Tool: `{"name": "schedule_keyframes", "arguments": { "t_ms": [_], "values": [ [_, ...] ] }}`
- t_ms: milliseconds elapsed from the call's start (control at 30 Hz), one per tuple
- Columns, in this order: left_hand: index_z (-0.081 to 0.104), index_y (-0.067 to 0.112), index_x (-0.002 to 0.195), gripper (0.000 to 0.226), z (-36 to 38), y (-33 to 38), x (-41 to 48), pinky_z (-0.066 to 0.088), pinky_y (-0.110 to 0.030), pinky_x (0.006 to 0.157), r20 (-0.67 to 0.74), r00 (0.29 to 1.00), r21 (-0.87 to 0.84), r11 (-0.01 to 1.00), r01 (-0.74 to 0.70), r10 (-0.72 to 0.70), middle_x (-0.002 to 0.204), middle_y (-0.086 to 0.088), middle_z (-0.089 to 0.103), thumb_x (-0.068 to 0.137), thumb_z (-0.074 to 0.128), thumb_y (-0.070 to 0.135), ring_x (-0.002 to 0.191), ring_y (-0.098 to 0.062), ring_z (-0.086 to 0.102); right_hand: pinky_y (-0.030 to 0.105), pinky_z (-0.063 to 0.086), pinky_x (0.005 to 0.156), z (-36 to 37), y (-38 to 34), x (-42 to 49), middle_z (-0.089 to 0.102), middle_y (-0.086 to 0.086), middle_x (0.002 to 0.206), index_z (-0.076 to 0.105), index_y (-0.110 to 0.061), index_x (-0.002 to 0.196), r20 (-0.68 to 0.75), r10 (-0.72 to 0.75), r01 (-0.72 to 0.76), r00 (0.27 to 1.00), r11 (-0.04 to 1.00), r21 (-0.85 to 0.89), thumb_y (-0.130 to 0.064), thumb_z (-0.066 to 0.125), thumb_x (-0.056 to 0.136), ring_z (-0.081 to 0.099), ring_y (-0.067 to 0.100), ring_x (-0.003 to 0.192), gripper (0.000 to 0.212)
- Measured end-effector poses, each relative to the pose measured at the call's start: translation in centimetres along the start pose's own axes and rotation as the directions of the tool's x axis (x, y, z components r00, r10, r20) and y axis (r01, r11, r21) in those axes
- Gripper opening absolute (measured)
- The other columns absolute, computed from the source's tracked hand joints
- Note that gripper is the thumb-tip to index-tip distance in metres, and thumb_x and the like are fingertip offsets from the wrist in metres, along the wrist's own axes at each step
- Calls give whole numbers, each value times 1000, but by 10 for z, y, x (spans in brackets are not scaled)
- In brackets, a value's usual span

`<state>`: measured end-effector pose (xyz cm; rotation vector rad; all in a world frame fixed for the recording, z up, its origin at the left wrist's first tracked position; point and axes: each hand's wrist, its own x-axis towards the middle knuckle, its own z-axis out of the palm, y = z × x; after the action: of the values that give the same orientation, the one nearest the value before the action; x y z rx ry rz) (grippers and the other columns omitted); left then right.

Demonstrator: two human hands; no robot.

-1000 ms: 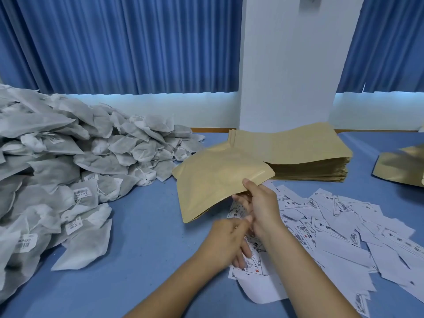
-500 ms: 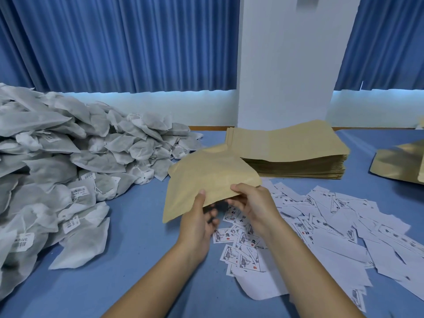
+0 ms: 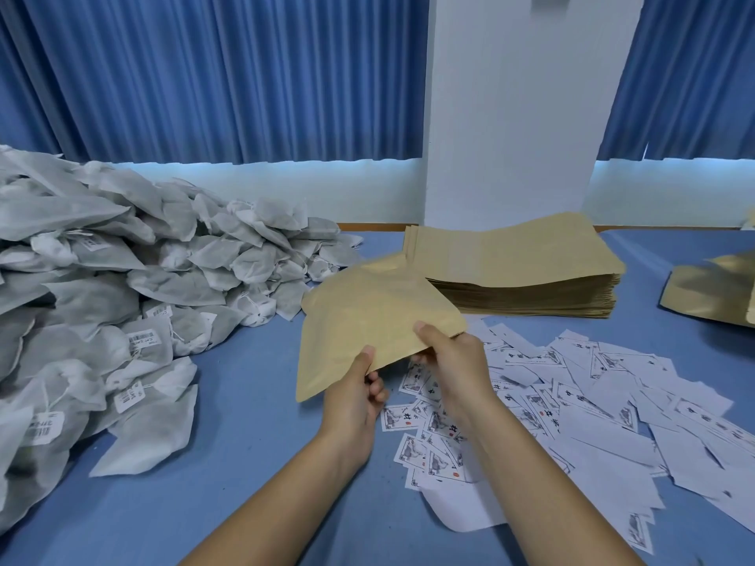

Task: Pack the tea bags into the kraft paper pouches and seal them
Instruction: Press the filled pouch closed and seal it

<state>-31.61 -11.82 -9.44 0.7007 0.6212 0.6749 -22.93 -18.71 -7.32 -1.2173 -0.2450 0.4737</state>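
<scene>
Blue tabletop [image 3: 245, 504], blue curtains and a white pillar behind, head view only. One kraft pouch [image 3: 367, 316] is held just above the table at centre, tilted, with its near edge running roughly 8-to-2 o'clock. Its long axis is hard to call because of foreshortening. Left hand [image 3: 355, 402] pinches that near edge toward the 8 o'clock end, thumb on top. Right hand [image 3: 453, 361] pinches the 2 o'clock corner, thumb on top. The fingers of both hands sit under the paper and are mostly hidden. Key relation: the tea bag pile [image 3: 122, 300] lies at 9 to 10 o'clock from the pouch, near but apart, so the left hand is the closer one for a reach, judging by the layout. The stack of empty pouches [image 3: 519, 271] sits at 1 o'clock, behind the held pouch. Printed paper slips [image 3: 592, 402] are scattered from under the hands out to 3 o'clock. Another pouch [image 3: 706, 292] at far 3 o'clock is cut by the frame, and the pile is cut at the left edge. Can't tell if the pouch mouth is open yet, or which edge is the mouth. No sealing tool is visible.
</scene>
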Motion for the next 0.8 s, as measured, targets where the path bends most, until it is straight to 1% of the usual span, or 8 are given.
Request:
{"name": "schedule_keyframes", "arguments": {
  "t_ms": [67, 133, 300, 367, 467, 633, 700, 800],
  "values": [
    [54, 12, 82, 12, 0, -1, 1, 29, -16, 36, -2, 1000, -13, 1000, 11, -11, 54, 3, 36, 93, 59, 13, 39, -6, 32, 20, 47, 52, 4, 6, -3, 68, 3, 74, 67, -6, 84, 43, 30, -27, 999, 998, -65, -3, 67, 83, 56, 11, 52, 4],
    [56, 11, 83, 10, 0, -2, 1, 30, -16, 37, -5, 999, -29, 999, 45, -45, 56, 2, 38, 91, 61, 10, 40, -7, 32, 23, 44, 52, 7, 10, -4, 64, 7, 70, 67, -5, 79, -6, 31, -31, 1000, 991, -133, -3, 69, 80, 51, 12, 50, 4],
    [57, 10, 86, 10, -1, -3, 2, 33, -15, 38, 20, 997, -105, 992, 73, -71, 64, 2, 48, 89, 60, 2, 39, -5, 34, 23, 42, 49, 10, 14, -7, 61, 4, 64, 66, -6, 80, -2, 46, -46, 999, 992, -116, -6, 67, 82, 49, 9, 45, 3],
    [56, 12, 86, 13, -1, 0, 4, 30, -15, 37, 11, 999, -112, 992, 50, -49, 64, 4, 47, 89, 59, -1, 38, -5, 32, 26, 43, 51, 10, 12, -6, 63, 0, 63, 65, -10, 78, -74, -2, -3, 997, 998, -68, -11, 63, 87, 52, 9, 45, 9],
    [57, 11, 89, 11, -1, 0, 3, 32, -15, 38, 12, 999, -88, 995, 53, -52, 68, 4, 49, 88, 61, 0, 40, -6, 33, 27, 41, 51, 5, 5, 0, 58, 3, 61, 61, -10, 71, -182, -124, 100, 975, 985, -139, -13, 61, 89, 49, 12, 47, 18],
    [58, 12, 93, 5, -1, -3, -1, 40, -17, 40, -69, 997, -195, 981, 19, -33, 64, 2, 56, 91, 61, 8, 44, -8, 40, 28, 37, 52, 0, 4, 3, 52, 4, 60, 60, -4, 71, -253, -104, 82, 962, 992, -95, -13, 64, 88, 43, 14, 49, 20],
    [59, 13, 90, 9, -3, 1, 0, 40, -17, 40, -80, 997, -197, 980, -8, -8, 64, 3, 56, 90, 62, 5, 43, -7, 39, 26, 38, 49, 1, 4, 0, 57, 1, 60, 65, -9, 71, -178, -100, 93, 979, 994, -49, -13, 66, 87, 45, 11, 45, 17],
    [59, 13, 90, 9, -5, 4, 0, 40, -15, 41, -43, 999, -173, 985, 14, -22, 67, 3, 55, 89, 62, 5, 42, -6, 39, 22, 41, 49, 8, 12, -10, 60, -2, 58, 66, -8, 80, 49, -19, 22, 999, 997, -71, -9, 69, 83, 46, 10, 45, 5]
  ]
}}
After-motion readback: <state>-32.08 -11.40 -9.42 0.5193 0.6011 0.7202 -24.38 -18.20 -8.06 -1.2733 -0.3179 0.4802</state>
